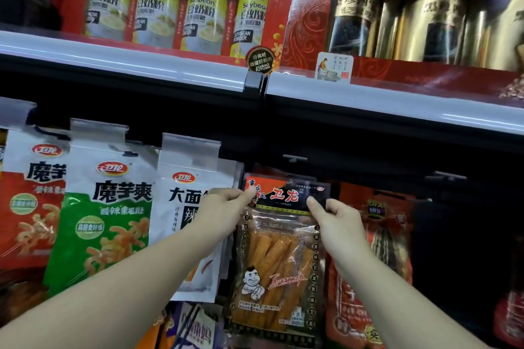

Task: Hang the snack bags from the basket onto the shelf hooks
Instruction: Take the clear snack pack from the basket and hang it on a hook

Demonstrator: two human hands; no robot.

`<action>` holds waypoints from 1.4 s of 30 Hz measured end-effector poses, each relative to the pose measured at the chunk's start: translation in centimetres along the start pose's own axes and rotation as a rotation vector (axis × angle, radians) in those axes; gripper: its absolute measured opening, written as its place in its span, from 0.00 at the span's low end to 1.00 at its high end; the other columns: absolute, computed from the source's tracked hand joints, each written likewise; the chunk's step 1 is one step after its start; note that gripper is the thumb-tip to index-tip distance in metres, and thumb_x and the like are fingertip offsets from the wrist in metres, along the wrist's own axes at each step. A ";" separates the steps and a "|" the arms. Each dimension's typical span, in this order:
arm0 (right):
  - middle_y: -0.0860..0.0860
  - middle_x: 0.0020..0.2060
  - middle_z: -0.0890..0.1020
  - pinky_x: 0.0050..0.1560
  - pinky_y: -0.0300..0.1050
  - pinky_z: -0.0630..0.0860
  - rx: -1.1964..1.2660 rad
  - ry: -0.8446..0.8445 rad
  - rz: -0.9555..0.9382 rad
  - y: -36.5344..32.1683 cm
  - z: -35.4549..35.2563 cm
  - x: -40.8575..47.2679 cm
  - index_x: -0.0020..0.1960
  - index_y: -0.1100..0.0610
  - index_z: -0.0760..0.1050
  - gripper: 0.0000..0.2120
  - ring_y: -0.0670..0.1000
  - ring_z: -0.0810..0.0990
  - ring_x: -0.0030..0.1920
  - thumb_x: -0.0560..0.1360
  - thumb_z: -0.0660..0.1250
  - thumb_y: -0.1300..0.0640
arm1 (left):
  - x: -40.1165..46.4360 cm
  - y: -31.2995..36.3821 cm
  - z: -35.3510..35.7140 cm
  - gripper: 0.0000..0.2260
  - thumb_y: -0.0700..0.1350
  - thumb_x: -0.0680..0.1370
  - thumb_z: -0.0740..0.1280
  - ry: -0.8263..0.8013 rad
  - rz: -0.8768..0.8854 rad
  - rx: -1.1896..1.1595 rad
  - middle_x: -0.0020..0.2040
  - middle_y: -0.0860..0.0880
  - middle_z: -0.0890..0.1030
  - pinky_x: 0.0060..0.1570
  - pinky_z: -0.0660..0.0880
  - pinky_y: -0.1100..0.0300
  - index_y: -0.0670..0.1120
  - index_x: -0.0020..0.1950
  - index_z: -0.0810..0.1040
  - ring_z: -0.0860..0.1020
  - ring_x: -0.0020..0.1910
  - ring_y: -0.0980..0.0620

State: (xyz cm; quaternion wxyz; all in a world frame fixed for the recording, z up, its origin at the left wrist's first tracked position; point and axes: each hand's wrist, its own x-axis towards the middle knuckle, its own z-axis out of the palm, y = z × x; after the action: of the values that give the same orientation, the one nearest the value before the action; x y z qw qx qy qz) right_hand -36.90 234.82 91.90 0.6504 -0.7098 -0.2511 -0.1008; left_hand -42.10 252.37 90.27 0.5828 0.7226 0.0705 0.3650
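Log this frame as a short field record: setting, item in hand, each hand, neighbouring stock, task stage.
setting: shop shelf with hanging snack bags under a shelf of red gift boxes
item in hand: clear snack bag with orange strips and a black-and-orange header
left hand: pinches the bag's top left corner
right hand: pinches the top right of the header
neighbouring stock: white bag and green bag hang to the left, red bag to the right
task stage: bag held up at hook height; whether it is on a hook cannot be told
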 end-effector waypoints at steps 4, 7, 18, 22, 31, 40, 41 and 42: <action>0.64 0.31 0.72 0.47 0.55 0.75 -0.085 0.010 -0.006 0.5 0.1 1.2 0.49 0.71 0.72 0.22 0.64 0.74 0.36 0.76 0.65 0.49 | 1.2 0.1 0.5 0.11 0.54 0.78 0.65 0.011 -0.039 0.032 0.33 0.52 0.79 0.31 0.72 0.62 0.46 0.45 0.80 0.80 0.27 0.56; 0.72 0.42 0.73 0.53 0.65 0.75 -0.146 0.001 0.009 0.8 0.2 2.0 0.54 0.70 0.72 0.21 0.71 0.77 0.45 0.78 0.64 0.50 | 2.0 0.3 0.9 0.08 0.54 0.79 0.64 0.022 -0.057 0.120 0.38 0.54 0.79 0.24 0.70 0.67 0.51 0.45 0.78 0.76 0.22 0.63; 0.48 0.28 0.73 0.26 0.37 0.64 -0.466 -0.038 -0.148 2.6 -0.8 3.1 0.46 0.58 0.71 0.10 0.46 0.69 0.27 0.77 0.65 0.51 | 0.8 -0.5 0.1 0.08 0.49 0.79 0.64 0.054 -0.034 0.357 0.40 0.44 0.83 0.42 0.82 0.53 0.46 0.44 0.78 0.83 0.41 0.46; 0.50 0.45 0.76 0.37 0.45 0.74 -0.602 0.090 -0.202 2.5 -0.8 2.2 0.57 0.57 0.67 0.16 0.49 0.74 0.39 0.76 0.67 0.51 | -0.7 0.0 -1.6 0.11 0.49 0.80 0.63 0.023 0.037 0.564 0.40 0.45 0.84 0.38 0.78 0.59 0.44 0.46 0.81 0.80 0.35 0.50; 0.51 0.55 0.75 0.44 0.45 0.70 -1.182 0.016 -0.493 -1.2 2.0 -4.0 0.60 0.55 0.68 0.13 0.53 0.72 0.57 0.80 0.58 0.49 | -5.9 2.2 -10.7 0.14 0.57 0.80 0.58 0.058 0.279 1.250 0.34 0.53 0.78 0.30 0.69 0.62 0.52 0.46 0.79 0.76 0.34 0.50; 0.56 0.56 0.75 0.47 0.48 0.69 -1.312 -0.287 -0.706 -4.4 17.4 -16.3 0.61 0.58 0.69 0.13 0.58 0.75 0.57 0.78 0.59 0.56 | -16.8 -0.5 -29.3 0.14 0.56 0.81 0.56 -0.016 0.212 1.673 0.42 0.48 0.79 0.32 0.67 0.59 0.49 0.51 0.77 0.80 0.44 0.45; 0.56 0.54 0.76 0.43 0.48 0.68 -1.314 -0.327 -0.746 -4.3 19.5 -18.0 0.60 0.58 0.70 0.12 0.58 0.76 0.55 0.78 0.61 0.56 | -18.1 -1.4 -31.3 0.15 0.56 0.81 0.55 -0.033 0.183 1.693 0.43 0.48 0.79 0.33 0.66 0.59 0.49 0.51 0.76 0.80 0.44 0.44; 0.56 0.50 0.78 0.39 0.48 0.68 -1.327 -0.369 -0.800 -4.0 21.6 -19.8 0.57 0.59 0.72 0.13 0.58 0.78 0.50 0.75 0.65 0.55 | -19.4 -2.4 -33.2 0.15 0.56 0.81 0.55 -0.054 0.151 1.715 0.45 0.48 0.80 0.33 0.66 0.59 0.49 0.52 0.76 0.81 0.45 0.44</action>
State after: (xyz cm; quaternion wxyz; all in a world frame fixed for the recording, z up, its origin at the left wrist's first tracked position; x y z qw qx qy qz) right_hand -59.68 251.53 83.22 -0.0457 -0.8102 -0.4780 -0.3360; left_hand -75.56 269.14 81.29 -0.1888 0.9243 0.2598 0.2062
